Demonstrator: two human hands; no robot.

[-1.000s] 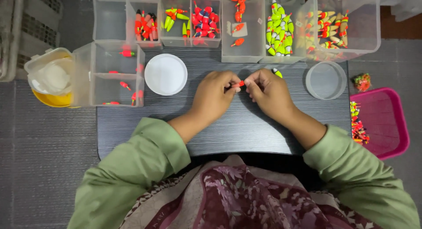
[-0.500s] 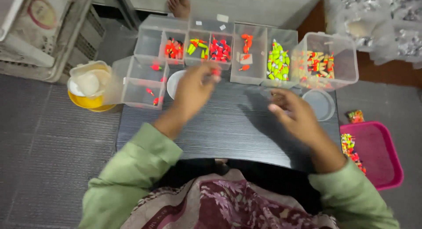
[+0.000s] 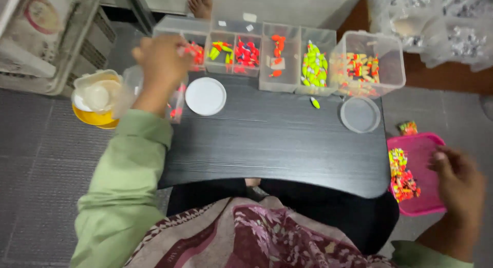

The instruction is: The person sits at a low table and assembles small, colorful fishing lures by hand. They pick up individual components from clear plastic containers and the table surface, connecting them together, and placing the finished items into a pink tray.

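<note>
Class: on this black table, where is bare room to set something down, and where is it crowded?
Bare: the black table from the white lid and clear lid to the near edge. Crowded: the far edge, lined with clear boxes.

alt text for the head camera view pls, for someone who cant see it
Seen from above, a person at a small black table reaches the left hand over a row of clear bins of small bright pieces, while the right hand is at a pink tray of similar pieces on the floor. A white lid lies on the table.
</note>
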